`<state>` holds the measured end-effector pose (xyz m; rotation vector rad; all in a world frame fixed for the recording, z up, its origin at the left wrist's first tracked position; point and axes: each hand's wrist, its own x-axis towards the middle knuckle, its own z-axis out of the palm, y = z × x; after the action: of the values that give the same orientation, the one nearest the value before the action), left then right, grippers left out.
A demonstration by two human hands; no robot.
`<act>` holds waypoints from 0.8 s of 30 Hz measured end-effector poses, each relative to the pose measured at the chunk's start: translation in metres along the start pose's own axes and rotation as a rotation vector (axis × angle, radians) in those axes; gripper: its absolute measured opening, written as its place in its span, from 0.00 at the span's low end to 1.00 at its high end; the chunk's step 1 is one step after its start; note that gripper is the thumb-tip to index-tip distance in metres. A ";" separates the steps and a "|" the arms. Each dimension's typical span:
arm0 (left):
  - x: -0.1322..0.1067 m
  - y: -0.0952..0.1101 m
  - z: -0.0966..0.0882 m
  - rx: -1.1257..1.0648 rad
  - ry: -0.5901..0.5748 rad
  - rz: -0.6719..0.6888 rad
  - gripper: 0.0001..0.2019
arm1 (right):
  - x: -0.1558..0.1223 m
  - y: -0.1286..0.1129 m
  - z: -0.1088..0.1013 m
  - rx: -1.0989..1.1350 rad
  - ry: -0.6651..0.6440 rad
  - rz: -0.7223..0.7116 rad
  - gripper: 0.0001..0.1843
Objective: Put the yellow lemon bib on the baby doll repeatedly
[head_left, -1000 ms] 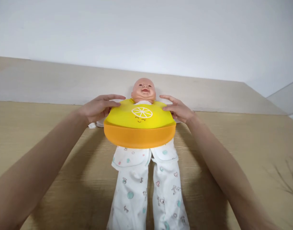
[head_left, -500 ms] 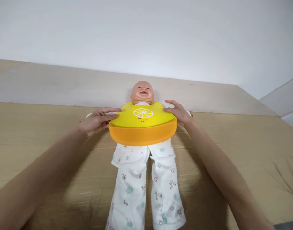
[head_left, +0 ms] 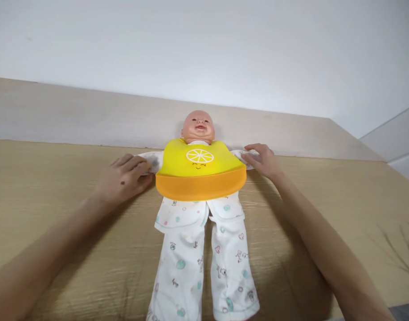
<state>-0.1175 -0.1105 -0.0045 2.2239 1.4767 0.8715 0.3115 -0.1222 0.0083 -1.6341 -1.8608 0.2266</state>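
A baby doll (head_left: 198, 127) lies face up in a white printed top and trousers (head_left: 181, 263). Over its chest is a yellow bib (head_left: 177, 156) with a white citrus slice, a smiling face and an orange catch pocket (head_left: 201, 186). My left hand (head_left: 124, 178) is beside the doll's sleeve (head_left: 154, 161), fingers bent and thumb apart, the fingertips near the cuff. At the opposite sleeve (head_left: 237, 154), my right hand (head_left: 263, 160) has its fingers apart and overlapping the cloth. Neither hand is on the bib. The doll's hands are hidden.
The doll lies on a wood-grain surface (head_left: 57, 187). Its head is over a paler strip (head_left: 91, 113) along the back, below a white wall (head_left: 191, 49). Thin branch-like marks (head_left: 405, 249) show at the right.
Both my hands have let go of the bib's side edges and moved outward to the doll's sleeves. The bib now lies slightly flatter, with the sleeves showing beside it.
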 end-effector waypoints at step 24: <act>0.024 -0.018 0.007 0.818 0.211 0.277 0.13 | 0.006 0.034 0.029 -0.154 0.040 -0.077 0.14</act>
<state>-0.1188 -0.0806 -0.0124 3.0549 1.8938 0.6529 0.3236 -0.1017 -0.0303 -1.6512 -1.9474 0.0170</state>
